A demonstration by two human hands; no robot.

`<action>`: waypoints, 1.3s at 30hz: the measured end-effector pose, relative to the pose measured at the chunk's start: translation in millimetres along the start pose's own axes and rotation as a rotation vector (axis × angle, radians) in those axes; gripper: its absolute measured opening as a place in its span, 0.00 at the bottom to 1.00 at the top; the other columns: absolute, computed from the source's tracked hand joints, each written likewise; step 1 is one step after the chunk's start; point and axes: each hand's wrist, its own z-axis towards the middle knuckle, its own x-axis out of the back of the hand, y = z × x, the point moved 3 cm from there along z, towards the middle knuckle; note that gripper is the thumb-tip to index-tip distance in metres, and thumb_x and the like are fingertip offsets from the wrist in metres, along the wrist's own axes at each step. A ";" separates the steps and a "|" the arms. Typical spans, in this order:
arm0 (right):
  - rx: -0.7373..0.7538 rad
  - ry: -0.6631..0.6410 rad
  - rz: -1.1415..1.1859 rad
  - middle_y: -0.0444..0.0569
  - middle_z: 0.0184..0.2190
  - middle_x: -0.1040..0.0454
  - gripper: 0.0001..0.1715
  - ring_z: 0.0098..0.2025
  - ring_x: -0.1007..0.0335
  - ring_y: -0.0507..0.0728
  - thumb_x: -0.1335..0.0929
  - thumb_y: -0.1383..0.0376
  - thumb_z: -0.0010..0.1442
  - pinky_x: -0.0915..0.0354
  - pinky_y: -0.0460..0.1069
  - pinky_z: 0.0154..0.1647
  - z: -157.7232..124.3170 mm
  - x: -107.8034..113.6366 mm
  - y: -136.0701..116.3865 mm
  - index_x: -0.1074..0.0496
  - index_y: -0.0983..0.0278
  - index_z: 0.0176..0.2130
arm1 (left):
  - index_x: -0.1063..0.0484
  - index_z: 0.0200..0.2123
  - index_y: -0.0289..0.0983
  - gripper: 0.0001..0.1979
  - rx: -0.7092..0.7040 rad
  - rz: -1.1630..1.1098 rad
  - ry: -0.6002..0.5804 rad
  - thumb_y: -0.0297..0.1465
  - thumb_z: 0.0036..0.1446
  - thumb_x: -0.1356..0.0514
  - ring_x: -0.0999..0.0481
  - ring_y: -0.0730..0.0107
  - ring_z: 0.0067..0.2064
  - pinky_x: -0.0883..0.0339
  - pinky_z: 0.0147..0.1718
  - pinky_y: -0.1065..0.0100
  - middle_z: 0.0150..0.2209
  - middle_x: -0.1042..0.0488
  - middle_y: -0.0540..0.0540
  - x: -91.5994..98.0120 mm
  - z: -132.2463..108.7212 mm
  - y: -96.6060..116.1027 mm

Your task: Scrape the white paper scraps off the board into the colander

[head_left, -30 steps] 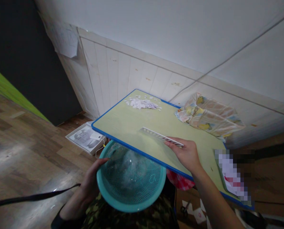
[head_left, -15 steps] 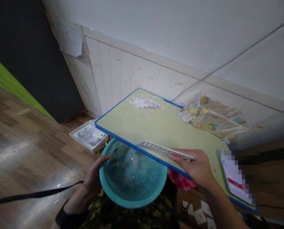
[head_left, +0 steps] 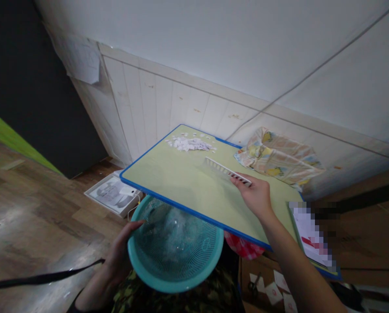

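My left hand [head_left: 122, 245] grips the left rim of a turquoise plastic colander [head_left: 175, 284], which sits over my lap with its far side beneath the table edge. Something clear and whitish [head_left: 178, 228] lies in it; I cannot make out what. My right hand [head_left: 255, 193] holds a white slotted plastic strip [head_left: 225, 170] by its right end, tilted above the middle of the table [head_left: 168, 178]. Small torn paper pieces [head_left: 191, 143] lie heaped near the table's far left corner, apart from the strip.
A patterned cloth [head_left: 276, 156] lies at the table's back edge by the wall. A phone or tablet [head_left: 312, 239] rests at the right end. On the floor at left is an open white box [head_left: 111, 191]. Scissors [head_left: 255, 287] and paper cards [head_left: 273, 293] lie below right.
My right hand has moved the slotted strip away from the table's near edge, farther over the surface. My left hand keeps its grip on the colander. The view has shifted slightly.
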 end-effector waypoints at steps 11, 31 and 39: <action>-0.076 -0.040 0.021 0.51 0.33 0.16 0.21 0.31 0.21 0.61 0.27 0.53 0.56 0.30 0.50 0.29 -4.9 9.8 2.3 0.17 0.66 0.40 | 0.25 0.39 0.26 0.06 -0.005 0.005 -0.024 0.24 0.62 0.41 0.19 0.52 0.29 0.21 0.34 0.57 0.30 0.20 0.33 3.2 2.8 -0.4; -0.063 -0.155 0.135 0.52 0.37 0.16 0.20 0.33 0.19 0.62 0.26 0.53 0.54 0.27 0.52 0.32 -4.7 1.2 -6.9 0.17 0.64 0.39 | 0.25 0.46 0.25 0.11 0.008 0.026 -0.025 0.24 0.62 0.42 0.18 0.50 0.30 0.21 0.35 0.56 0.31 0.20 0.34 1.9 4.4 -0.5; -0.048 -0.204 0.230 0.50 0.38 0.16 0.16 0.39 0.18 0.62 0.26 0.55 0.54 0.25 0.54 0.43 -1.3 -17.2 -13.5 0.17 0.61 0.40 | 0.24 0.36 0.25 0.08 -0.003 0.011 0.009 0.23 0.62 0.43 0.19 0.51 0.28 0.21 0.34 0.56 0.25 0.22 0.35 -3.7 -2.9 2.8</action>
